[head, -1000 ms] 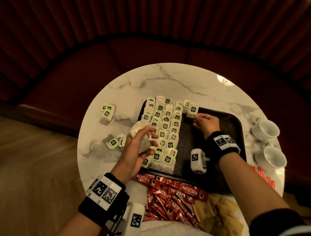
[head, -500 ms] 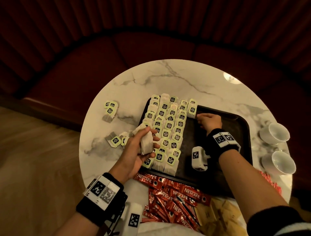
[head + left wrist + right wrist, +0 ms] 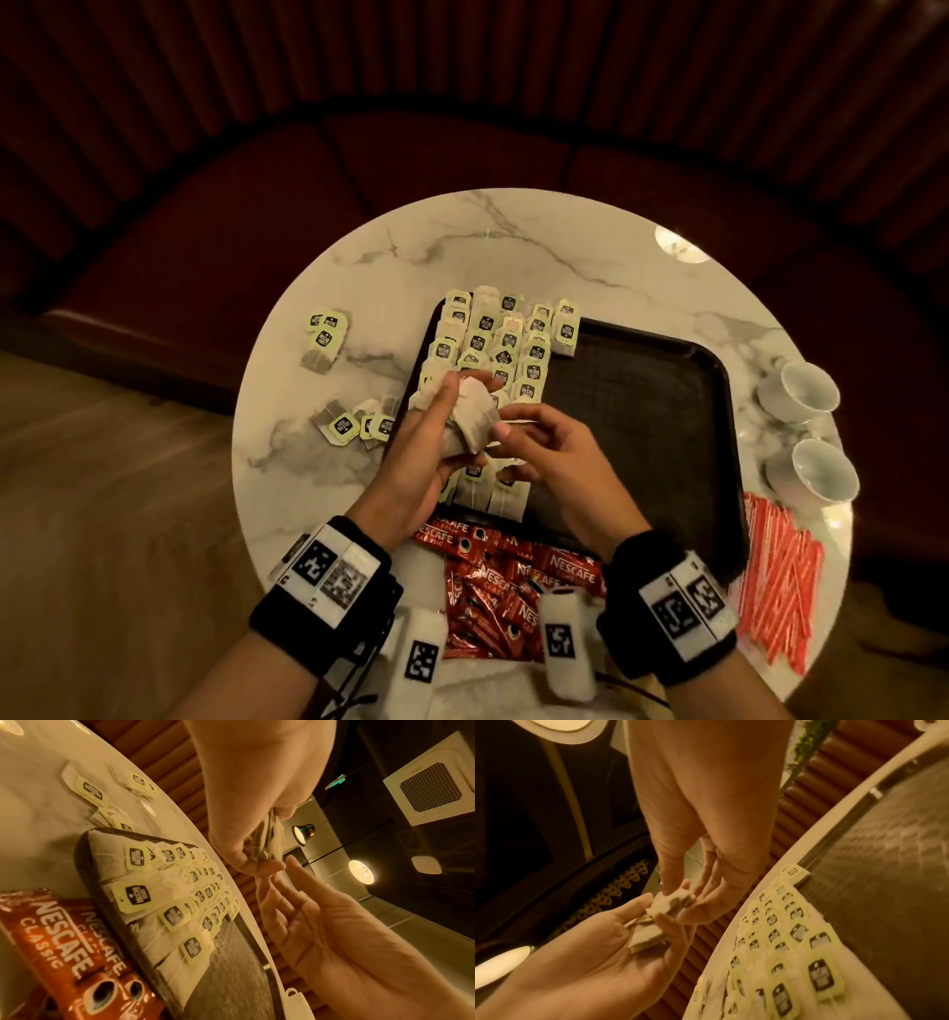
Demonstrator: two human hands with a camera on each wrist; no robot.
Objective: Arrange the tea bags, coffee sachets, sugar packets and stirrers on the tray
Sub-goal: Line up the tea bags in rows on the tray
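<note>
My left hand grips a bundle of tea bags above the black tray's left part. My right hand meets it from the right, and its thumb and fingers pinch a tea bag at the bundle's end. Rows of tea bags with pale green tags cover the tray's left third; the rest of the tray is bare. Loose tea bags lie on the marble table, a small group at the far left and another nearer. Red coffee sachets are heaped at the near edge.
Two white cups stand at the table's right edge. Red-and-white striped sticks lie in a pile at the near right. A dark red curved bench wraps behind the round table.
My right hand left the far row of tea bags on the tray and came back to the bundle in my left hand. The left hand shifted slightly right over the tray.
</note>
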